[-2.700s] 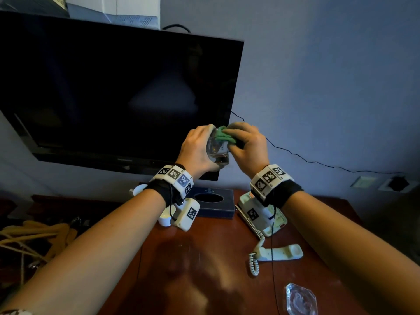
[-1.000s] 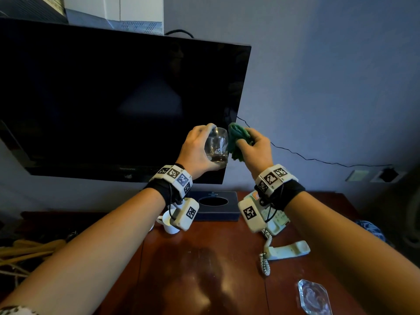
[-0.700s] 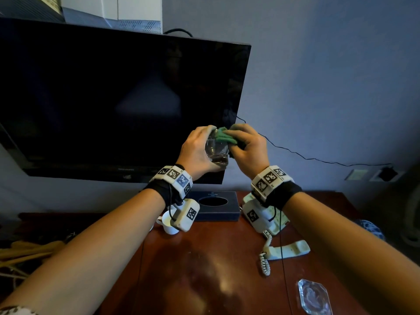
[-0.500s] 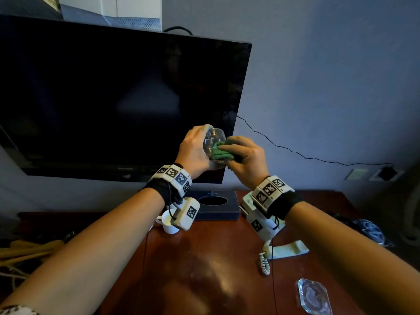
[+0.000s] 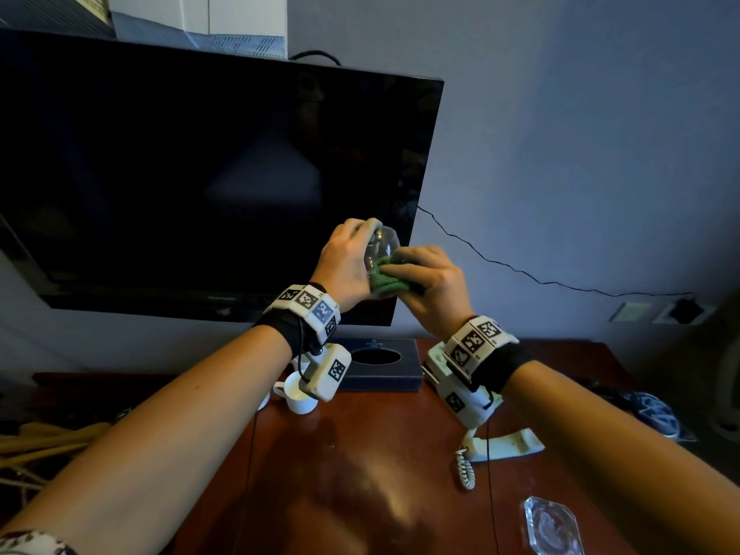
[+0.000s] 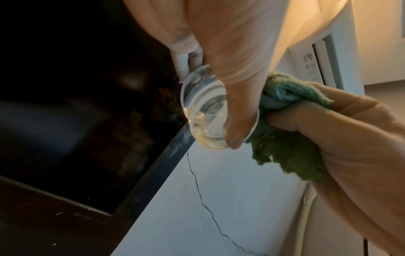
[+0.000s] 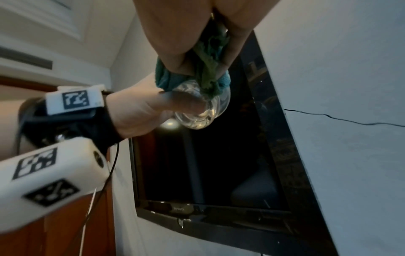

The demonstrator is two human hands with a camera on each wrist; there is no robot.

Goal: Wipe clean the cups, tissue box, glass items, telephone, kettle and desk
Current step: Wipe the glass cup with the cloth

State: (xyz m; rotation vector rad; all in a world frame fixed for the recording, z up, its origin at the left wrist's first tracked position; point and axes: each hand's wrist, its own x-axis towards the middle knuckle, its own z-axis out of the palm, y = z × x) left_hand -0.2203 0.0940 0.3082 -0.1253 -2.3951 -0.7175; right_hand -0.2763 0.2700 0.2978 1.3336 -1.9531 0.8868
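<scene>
My left hand [image 5: 347, 261] grips a small clear glass cup [image 5: 383, 245] in the air in front of the TV's lower right corner. My right hand [image 5: 430, 283] holds a bunched green cloth [image 5: 386, 279] and presses it against the cup's side. The left wrist view shows the cup [image 6: 206, 112] tilted, my thumb across it, and the cloth [image 6: 282, 138] beside it. From the right wrist, the cloth [image 7: 210, 69] covers the cup's [image 7: 201, 109] upper part. On the desk [image 5: 360, 474] lie a dark tissue box [image 5: 380, 364], white cups [image 5: 298, 396], a telephone handset [image 5: 508, 444] and a glass dish [image 5: 552, 524].
A large black TV [image 5: 200, 186] hangs on the wall right behind the hands. A thin black cable [image 5: 520, 270] runs along the wall to a socket [image 5: 680, 312]. The telephone base [image 5: 436, 360] sits behind my right wrist. Yellowish sticks [image 5: 44, 438] lie at the left.
My right hand has brought the cloth from the cup's top down to its lower side. The left hand has turned the cup while keeping it at about the same height.
</scene>
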